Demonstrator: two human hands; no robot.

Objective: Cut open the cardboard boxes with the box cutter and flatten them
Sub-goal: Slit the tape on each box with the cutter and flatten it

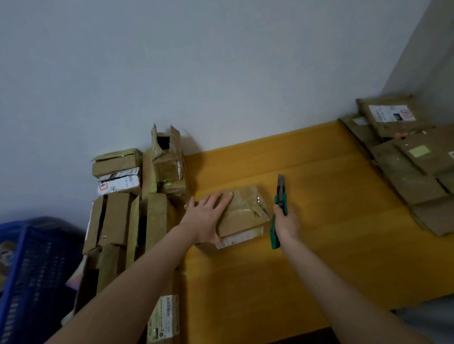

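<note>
My left hand [208,218] lies flat on the small cardboard box [245,214], fingers straight and spread over its top, thumb out toward the stack, pinning it down rather than gripping it. My right hand [287,225] is curled round the green box cutter [282,197], which I hold just beside the box's right edge with the blade out and pointing away from me; it does not look to be touching the cardboard yet. I judge this as the start of a cut: the box is steadied but still sealed. The next move calls for bringing the blade onto the taped seam and drawing it along while my left fingers stay clear of its path. The box sits on the yellow table [321,254] near its left edge. It is brown, low and somewhat crumpled, with glossy clear tape across the top and a white label on the side facing me. Farther left stands a stack of uncut boxes [120,214], and at the far right lies a pile of flattened cardboard [415,175].
</note>
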